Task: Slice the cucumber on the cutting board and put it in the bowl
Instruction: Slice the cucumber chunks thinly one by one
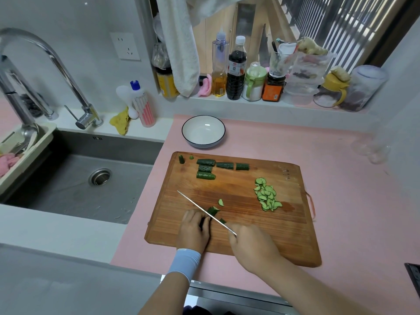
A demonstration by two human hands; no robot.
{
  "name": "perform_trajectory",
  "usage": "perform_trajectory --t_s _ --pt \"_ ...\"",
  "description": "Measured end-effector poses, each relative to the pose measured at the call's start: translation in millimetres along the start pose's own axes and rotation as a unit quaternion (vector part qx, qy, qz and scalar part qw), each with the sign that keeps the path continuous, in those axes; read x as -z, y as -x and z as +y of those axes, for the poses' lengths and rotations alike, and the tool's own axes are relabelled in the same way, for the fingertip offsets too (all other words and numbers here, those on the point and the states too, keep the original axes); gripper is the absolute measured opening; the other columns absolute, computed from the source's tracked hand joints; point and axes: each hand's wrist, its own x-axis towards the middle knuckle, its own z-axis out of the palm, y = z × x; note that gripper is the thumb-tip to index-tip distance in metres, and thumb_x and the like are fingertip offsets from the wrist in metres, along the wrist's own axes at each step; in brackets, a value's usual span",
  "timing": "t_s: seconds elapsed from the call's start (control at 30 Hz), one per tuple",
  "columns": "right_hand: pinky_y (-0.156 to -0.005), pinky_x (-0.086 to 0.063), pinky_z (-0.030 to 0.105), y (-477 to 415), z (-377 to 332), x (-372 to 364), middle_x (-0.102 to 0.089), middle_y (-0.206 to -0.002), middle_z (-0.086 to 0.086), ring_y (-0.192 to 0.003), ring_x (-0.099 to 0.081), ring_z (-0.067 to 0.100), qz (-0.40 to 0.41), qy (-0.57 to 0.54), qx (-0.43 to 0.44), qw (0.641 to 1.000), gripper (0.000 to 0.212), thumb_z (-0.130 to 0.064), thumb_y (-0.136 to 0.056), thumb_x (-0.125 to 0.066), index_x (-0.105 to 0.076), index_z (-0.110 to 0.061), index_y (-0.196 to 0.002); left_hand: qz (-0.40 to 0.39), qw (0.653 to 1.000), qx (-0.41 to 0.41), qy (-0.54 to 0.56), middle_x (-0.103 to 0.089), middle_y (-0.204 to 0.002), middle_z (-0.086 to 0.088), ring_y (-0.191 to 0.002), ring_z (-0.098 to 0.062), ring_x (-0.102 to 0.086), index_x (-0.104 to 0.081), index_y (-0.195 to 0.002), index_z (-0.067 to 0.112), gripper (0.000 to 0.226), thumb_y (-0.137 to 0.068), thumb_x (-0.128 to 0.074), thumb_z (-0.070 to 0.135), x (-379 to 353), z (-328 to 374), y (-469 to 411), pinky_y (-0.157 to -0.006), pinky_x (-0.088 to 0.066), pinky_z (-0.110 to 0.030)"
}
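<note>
Left hand (195,230) is curling its fingers over a short cucumber piece (213,210), pinning it to the near-left part of the cutting board (238,189). A pale blue wristband (185,262) is sitting on that wrist.

Right hand (250,242) is wrapping closed around the knife (204,212); the handle is hiding inside the fist. The thin blade is running diagonally away to the upper left, crossing the cucumber piece just beside the left fingertips. A small green bit (222,221) is lying against the blade on the near side.

One loose slice (221,202) is lying just past the cucumber piece. A pile of slices (267,197) is lying well to the right on the board. Five uncut chunks (205,169) are lying near the far edge, with two small end bits (181,159) at the far-left corner.

The bowl (223,130), white with a dark rim, is sitting on the pink counter (329,155) just beyond the board's far edge, not touching it.

The sink (91,189) is lying to the left under a curved tap (56,64). Bottles and jars (236,69) are standing along the window ledge behind.
</note>
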Motion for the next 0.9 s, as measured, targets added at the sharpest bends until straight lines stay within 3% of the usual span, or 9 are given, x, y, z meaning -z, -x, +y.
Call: perform_trajectory --t_s 0.3,0.4,0.53,0.73,0.9 --pt "-0.064 -0.037 0.031 -4 -4 2 -0.070 -0.090 0.002 -0.078 -0.057 0.027 -0.024 -0.004 -0.021 0.999 0.022 -0.028 -0.100 -0.041 -0.063 -0.028 -0.101 -0.001 1.000 0.001 0.003 -0.057 -0.076 -0.002 -0.078 -0.016 -0.048 -0.058 -0.070 0.011 0.022 -0.075 -0.077 0.000 -1 -2 0 -0.074 -0.036 -0.016" --pt "-0.065 -0.039 0.031 -8 -3 2 -0.067 -0.086 0.002 -0.080 -0.060 0.028 -0.038 -0.004 -0.032 0.999 0.020 -0.026 -0.099 -0.042 -0.053 -0.026 -0.082 0.002 1.000 -0.001 0.006 -0.057 -0.077 -0.002 -0.079 -0.015 -0.048 -0.060 -0.072 0.010 0.020 -0.075 -0.077 0.000 -1 -1 1 -0.076 -0.036 -0.014" --pt "-0.062 -0.037 0.030 -9 -3 4 -0.054 -0.070 -0.005 -0.072 -0.053 0.025 -0.050 -0.016 -0.046 0.998 0.032 -0.026 -0.099 -0.042 -0.041 -0.027 -0.067 0.001 1.000 -0.012 0.007 -0.057 -0.078 -0.002 -0.080 -0.016 -0.047 -0.061 -0.073 0.009 0.018 -0.076 -0.076 -0.002 0 0 1 -0.078 -0.033 -0.013" --pt "-0.066 -0.041 0.032 -7 -6 4 -0.068 -0.089 0.003 -0.087 -0.062 0.030 -0.040 -0.001 -0.034 0.999 0.019 -0.025 -0.098 -0.042 -0.054 -0.025 -0.084 -0.003 1.000 0.001 0.004 -0.056 -0.077 -0.001 -0.078 -0.018 -0.048 -0.058 -0.071 0.010 0.021 -0.076 -0.076 0.000 -2 -3 1 -0.075 -0.036 -0.016" --pt "-0.067 -0.045 0.034 -2 -4 1 -0.069 -0.091 0.002 -0.083 -0.061 0.029 -0.021 0.010 -0.017 1.000 0.021 -0.027 -0.098 -0.041 -0.062 -0.027 -0.102 0.000 1.000 0.002 0.006 -0.058 -0.076 -0.003 -0.078 -0.017 -0.048 -0.061 -0.071 0.009 0.019 -0.074 -0.076 -0.003 -1 -1 1 -0.074 -0.037 -0.018"
